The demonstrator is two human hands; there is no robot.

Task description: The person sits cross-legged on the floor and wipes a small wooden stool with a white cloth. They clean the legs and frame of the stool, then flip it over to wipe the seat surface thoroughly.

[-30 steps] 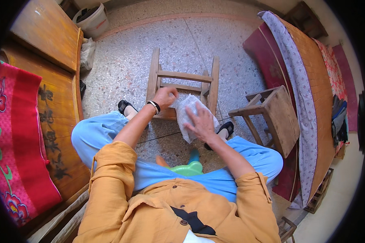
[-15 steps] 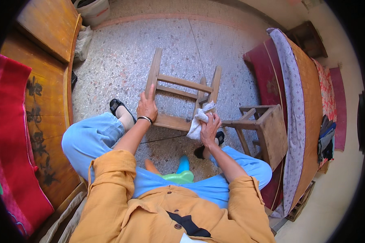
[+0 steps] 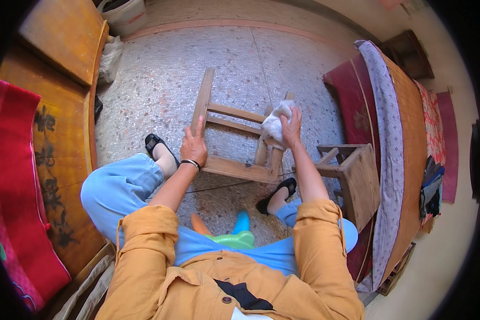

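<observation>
A small wooden stool [image 3: 234, 138] lies tipped on its side on the speckled floor between my feet, legs pointing away from me. My left hand [image 3: 193, 146] grips the left leg near the seat and steadies it. My right hand [image 3: 291, 128] is closed on a crumpled white cloth [image 3: 276, 122], pressed against the upper part of the stool's right leg. I sit with blue trousers and orange sleeves showing.
A second wooden stool [image 3: 354, 178] stands upright just right of my right arm. A bed with red and patterned covers [image 3: 389, 160] runs along the right. Wooden furniture with a red cloth [image 3: 16, 176] fills the left. A green and blue plastic object [image 3: 234, 237] lies between my legs.
My right hand has slid the white cloth from the seat end up along the stool's right leg. The left hand has shifted onto the left leg. The view has moved closer.
</observation>
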